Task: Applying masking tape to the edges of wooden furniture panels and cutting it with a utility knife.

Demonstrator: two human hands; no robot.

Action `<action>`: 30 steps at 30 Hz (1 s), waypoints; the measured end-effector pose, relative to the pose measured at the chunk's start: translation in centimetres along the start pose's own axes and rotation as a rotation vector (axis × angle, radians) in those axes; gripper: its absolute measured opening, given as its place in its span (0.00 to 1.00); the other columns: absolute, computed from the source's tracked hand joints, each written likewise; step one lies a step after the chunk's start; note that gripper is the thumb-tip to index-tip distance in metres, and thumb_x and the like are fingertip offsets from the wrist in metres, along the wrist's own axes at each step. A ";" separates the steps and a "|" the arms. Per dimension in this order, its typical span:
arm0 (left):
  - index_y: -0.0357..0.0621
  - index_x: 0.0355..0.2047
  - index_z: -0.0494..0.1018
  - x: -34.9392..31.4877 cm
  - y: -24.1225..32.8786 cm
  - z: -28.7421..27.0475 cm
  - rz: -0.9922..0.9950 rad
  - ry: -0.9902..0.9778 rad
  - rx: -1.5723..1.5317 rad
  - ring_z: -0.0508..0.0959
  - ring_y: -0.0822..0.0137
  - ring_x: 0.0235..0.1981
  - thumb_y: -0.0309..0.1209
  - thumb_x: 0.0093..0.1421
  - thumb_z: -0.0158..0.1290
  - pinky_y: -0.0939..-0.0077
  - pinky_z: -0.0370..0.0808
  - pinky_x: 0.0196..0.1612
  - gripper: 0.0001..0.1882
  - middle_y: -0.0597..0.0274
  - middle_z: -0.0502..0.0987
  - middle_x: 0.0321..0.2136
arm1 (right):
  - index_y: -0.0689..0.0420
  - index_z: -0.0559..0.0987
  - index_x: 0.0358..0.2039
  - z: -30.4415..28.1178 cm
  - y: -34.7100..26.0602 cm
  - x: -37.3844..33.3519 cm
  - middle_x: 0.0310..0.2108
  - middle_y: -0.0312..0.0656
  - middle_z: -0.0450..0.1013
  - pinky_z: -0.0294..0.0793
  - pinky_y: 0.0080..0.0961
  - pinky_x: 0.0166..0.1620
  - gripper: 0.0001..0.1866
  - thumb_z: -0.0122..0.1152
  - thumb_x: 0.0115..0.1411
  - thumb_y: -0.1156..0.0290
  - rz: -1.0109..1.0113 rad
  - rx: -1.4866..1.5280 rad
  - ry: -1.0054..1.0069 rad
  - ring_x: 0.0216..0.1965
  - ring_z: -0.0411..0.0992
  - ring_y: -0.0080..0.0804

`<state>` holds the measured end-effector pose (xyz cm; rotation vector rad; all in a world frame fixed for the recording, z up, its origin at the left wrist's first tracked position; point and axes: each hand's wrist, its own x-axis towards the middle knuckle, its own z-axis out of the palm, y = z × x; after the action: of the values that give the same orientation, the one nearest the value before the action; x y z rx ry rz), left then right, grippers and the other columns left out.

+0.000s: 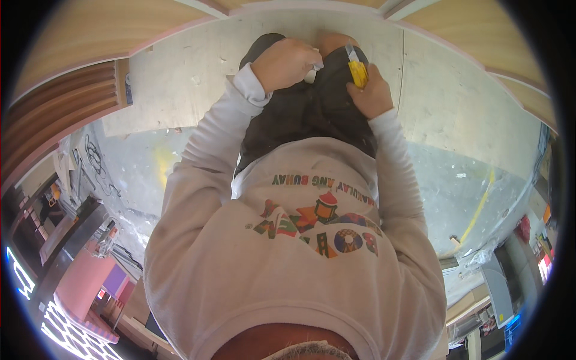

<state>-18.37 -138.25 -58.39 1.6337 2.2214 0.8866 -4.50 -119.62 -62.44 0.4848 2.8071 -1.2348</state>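
My right hand [373,95] is closed around a utility knife [358,73] with a yellow handle. Its blade stands out at the far end, pointing away from me above my thigh. My left hand [287,63] is closed over my other knee, fingers curled round a small whitish piece [311,76] that pokes out below them. What that piece is, I cannot make out. The two hands are apart, and the blade does not touch the whitish piece. Dark shorts [306,114] cover my legs beneath both hands.
A pale wooden board [432,90] lies under and around my legs. Curved wood panels [108,30] rise at the far side, and ribbed brown slats [66,114] stand at left. Cords [96,156] lie on the grey floor at left; clear plastic [480,257] is at right.
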 end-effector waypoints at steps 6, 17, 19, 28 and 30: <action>0.43 0.28 0.77 0.5 -1.1 -1.0 -0.020 0.039 0.116 0.76 0.55 0.28 0.22 0.47 0.55 0.67 0.73 0.33 0.06 0.57 0.77 0.25 | 0.65 0.67 0.41 2.9 0.4 6.0 0.33 0.56 0.73 0.71 0.40 0.39 0.27 0.64 0.43 0.65 -0.152 0.101 0.021 0.37 0.72 0.55; 0.40 0.31 0.77 3.6 -3.3 -1.3 -0.065 -0.016 0.025 0.78 0.58 0.28 0.24 0.49 0.53 0.71 0.75 0.33 0.08 0.55 0.78 0.27 | 0.62 0.71 0.39 -1.9 -1.5 -0.8 0.33 0.58 0.73 0.70 0.42 0.41 0.23 0.54 0.55 0.53 -0.012 -0.087 -0.236 0.38 0.71 0.56; 0.40 0.31 0.77 4.1 -3.0 -1.3 -0.086 -0.037 0.051 0.78 0.57 0.28 0.25 0.49 0.53 0.71 0.75 0.33 0.08 0.54 0.78 0.26 | 0.61 0.71 0.40 -1.1 -1.6 -1.5 0.32 0.57 0.73 0.70 0.43 0.41 0.23 0.53 0.56 0.52 -0.004 -0.050 -0.323 0.36 0.71 0.56; 0.41 0.28 0.77 4.0 -3.3 -1.6 -0.114 -0.041 -0.025 0.77 0.54 0.30 0.25 0.49 0.51 0.66 0.74 0.36 0.07 0.53 0.78 0.26 | 0.62 0.74 0.36 1.4 -2.3 1.4 0.30 0.57 0.74 0.69 0.43 0.42 0.23 0.50 0.57 0.52 -0.010 -0.094 -0.331 0.36 0.72 0.55; 0.41 0.28 0.77 3.8 -3.6 -1.4 -0.107 -0.027 -0.019 0.77 0.54 0.30 0.25 0.48 0.51 0.66 0.74 0.36 0.07 0.54 0.78 0.26 | 0.63 0.74 0.36 1.4 -2.4 1.6 0.31 0.57 0.74 0.69 0.43 0.43 0.23 0.49 0.57 0.52 -0.015 -0.101 -0.343 0.37 0.72 0.55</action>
<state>-23.19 -135.88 -58.90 1.4939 2.2519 0.8493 -6.86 -121.73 -61.92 0.2207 2.5687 -1.0554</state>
